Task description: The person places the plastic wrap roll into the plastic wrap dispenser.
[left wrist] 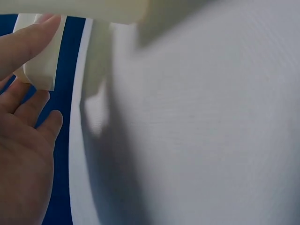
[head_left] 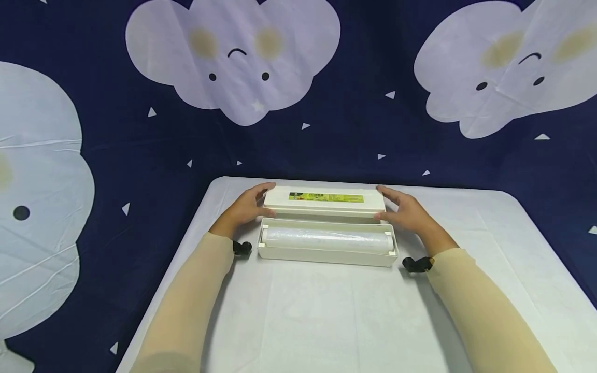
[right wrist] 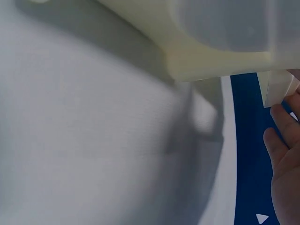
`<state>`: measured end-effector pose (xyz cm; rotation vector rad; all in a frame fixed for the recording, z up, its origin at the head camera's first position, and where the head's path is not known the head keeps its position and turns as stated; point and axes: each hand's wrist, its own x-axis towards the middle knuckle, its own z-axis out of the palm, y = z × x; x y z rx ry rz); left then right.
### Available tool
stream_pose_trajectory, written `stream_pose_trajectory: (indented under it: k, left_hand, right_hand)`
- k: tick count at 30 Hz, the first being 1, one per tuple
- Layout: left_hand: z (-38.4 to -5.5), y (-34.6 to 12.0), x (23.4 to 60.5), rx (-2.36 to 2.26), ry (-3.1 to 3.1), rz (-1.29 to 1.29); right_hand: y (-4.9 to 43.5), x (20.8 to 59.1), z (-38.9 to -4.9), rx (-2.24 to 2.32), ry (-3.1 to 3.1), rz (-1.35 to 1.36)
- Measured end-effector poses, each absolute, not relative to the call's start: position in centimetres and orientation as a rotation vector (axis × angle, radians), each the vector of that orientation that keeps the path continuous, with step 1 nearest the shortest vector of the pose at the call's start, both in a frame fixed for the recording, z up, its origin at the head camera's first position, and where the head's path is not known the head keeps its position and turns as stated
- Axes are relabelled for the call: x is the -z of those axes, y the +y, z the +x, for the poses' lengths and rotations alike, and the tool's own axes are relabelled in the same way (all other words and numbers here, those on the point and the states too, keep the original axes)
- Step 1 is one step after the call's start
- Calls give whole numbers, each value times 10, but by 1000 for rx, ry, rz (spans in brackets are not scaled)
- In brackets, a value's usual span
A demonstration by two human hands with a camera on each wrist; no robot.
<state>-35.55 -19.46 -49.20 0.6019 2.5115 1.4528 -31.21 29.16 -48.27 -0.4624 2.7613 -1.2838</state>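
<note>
A long white lid (head_left: 280, 197) with a green-and-yellow label is held level between two hands. My left hand (head_left: 246, 206) grips its left end, thumb on the near side and fingers around the far side. At the opposite end, my right hand (head_left: 408, 211) pinches the lid the same way. Just in front of the lid stands an open white box (head_left: 326, 255), and a roll of cling film (head_left: 326, 239) lies inside it. In the left wrist view, the lid's end (left wrist: 44, 70) shows between thumb and fingers. The right wrist view shows its other end (right wrist: 276, 89) only partly.
A white cloth covers the table (head_left: 308, 316), whose far edge lies just behind the lid. Beyond it hangs a dark blue backdrop (head_left: 280, 150) with clouds and small triangles. Small black devices (head_left: 242, 248) sit at both wrists.
</note>
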Motion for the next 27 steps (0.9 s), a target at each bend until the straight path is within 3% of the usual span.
stream_pose_trajectory:
  k: [27]
  left_hand:
    - [-328,-200,476,-1589,2474,688]
  right_hand:
    - [299,472,-289,1279,2783,-435]
